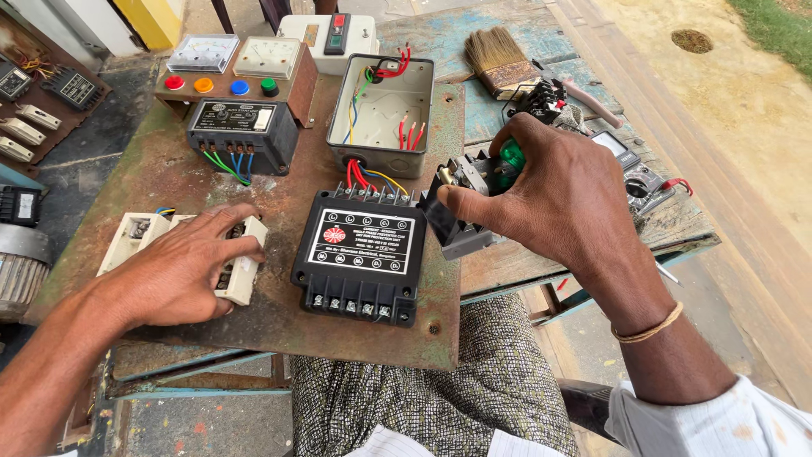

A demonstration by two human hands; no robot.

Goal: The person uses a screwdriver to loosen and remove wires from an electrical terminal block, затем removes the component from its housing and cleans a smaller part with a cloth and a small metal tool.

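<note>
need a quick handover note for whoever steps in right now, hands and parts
Left hand: flat on the cream fuse holders on the rusty metal panel.
Right hand: gripping a dark contactor block with a green-handled screwdriver at its top.
Black relay unit: at the panel's middle, red, yellow and blue wires running to the open grey box.
Done: those wires are in.
Left: contactor not mounted.

Bare rusty plate (152,182) between the black terminal unit (241,131) and the white switch blocks (182,245): open passage. Black relay box (359,254) blocks the centre; open grey enclosure (381,114) with loose wires stands just behind it. Table's (541,254) right part crowded by brush (499,59) and meter (630,169).
</note>
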